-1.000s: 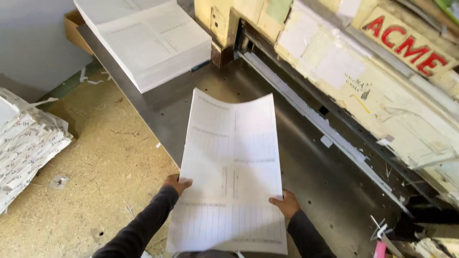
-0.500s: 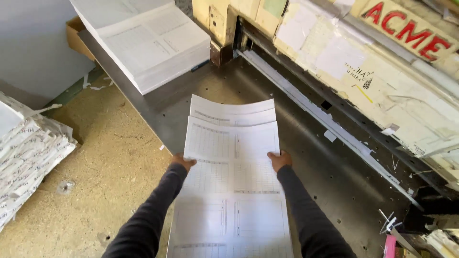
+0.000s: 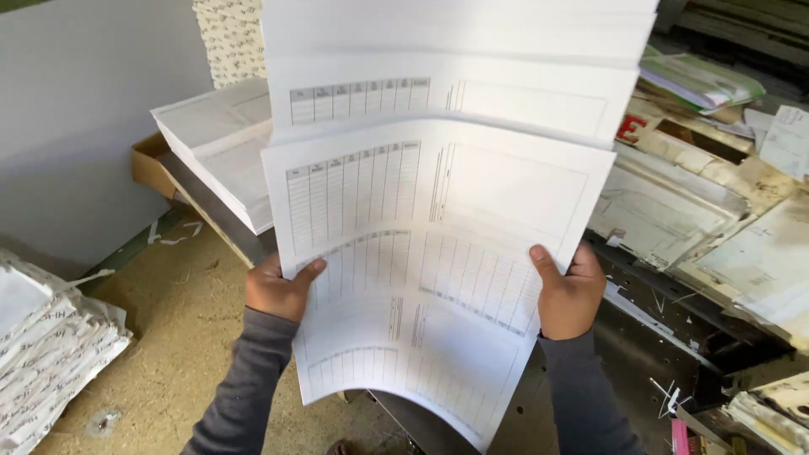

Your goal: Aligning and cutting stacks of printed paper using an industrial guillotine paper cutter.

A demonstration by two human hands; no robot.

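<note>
The left hand (image 3: 278, 291) and right hand (image 3: 569, 291) grip a big stack of printed sheets (image 3: 438, 253), held up near the person. It bends a lot; pages could slide out and fall.

On my left I see a grey wall (image 3: 76, 126), with a paper stack (image 3: 223, 147) lying on the dark metal tabletop (image 3: 221, 221) and a cardboard box (image 3: 150, 164) tucked against that wall behind it. Lower left, wrapped bundles (image 3: 46, 354) are piled on the sawdust-coloured floor (image 3: 181, 337), where a few paper scraps (image 3: 173, 236) lie near the tabletop's edge. To my right I make out the paper-plastered machine (image 3: 699, 219), with loose sheets (image 3: 699, 80) heaped on top.
</note>
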